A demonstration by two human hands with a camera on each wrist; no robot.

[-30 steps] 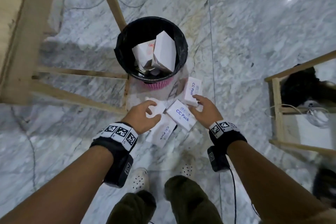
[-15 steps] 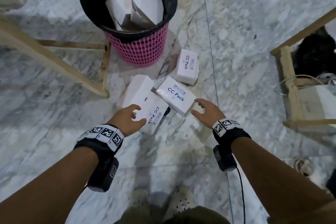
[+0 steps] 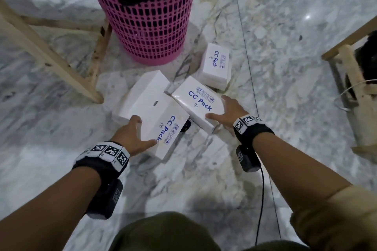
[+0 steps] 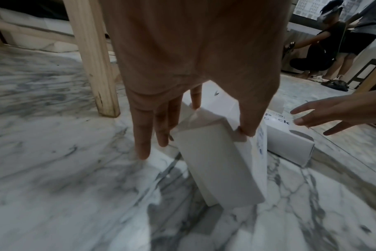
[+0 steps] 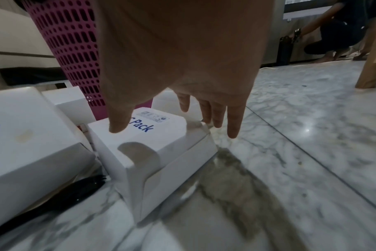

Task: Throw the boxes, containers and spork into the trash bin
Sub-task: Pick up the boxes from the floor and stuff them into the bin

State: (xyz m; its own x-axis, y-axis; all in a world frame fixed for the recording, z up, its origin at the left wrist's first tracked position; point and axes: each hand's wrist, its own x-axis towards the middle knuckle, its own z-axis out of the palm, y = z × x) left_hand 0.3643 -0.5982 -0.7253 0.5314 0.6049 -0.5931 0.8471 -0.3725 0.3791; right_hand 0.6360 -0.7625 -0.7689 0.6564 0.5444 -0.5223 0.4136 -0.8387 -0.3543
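Three white "CC Pack" boxes lie on the marble floor in front of the pink trash bin (image 3: 146, 26), which holds more white boxes. My left hand (image 3: 140, 131) straddles the near end of the large box (image 3: 155, 106), fingers straight on its left side and thumb touching its right edge (image 4: 245, 130). My right hand (image 3: 216, 108) is spread over the near end of the middle box (image 3: 195, 100), thumb above its top (image 5: 118, 127) and fingers down its right side. The third box (image 3: 216, 67) lies untouched beyond. A black spork (image 5: 71, 191) pokes out between the two near boxes.
Wooden table legs (image 3: 51, 57) stand left of the bin. A wooden frame (image 3: 355, 91) with a white cable stands at the right. Other people (image 4: 324, 42) crouch and stand far behind. My knee (image 3: 163, 230) is at the bottom edge.
The view has dropped closer to the floor. My left hand came onto the large box's near end and my right hand reached around the middle box.
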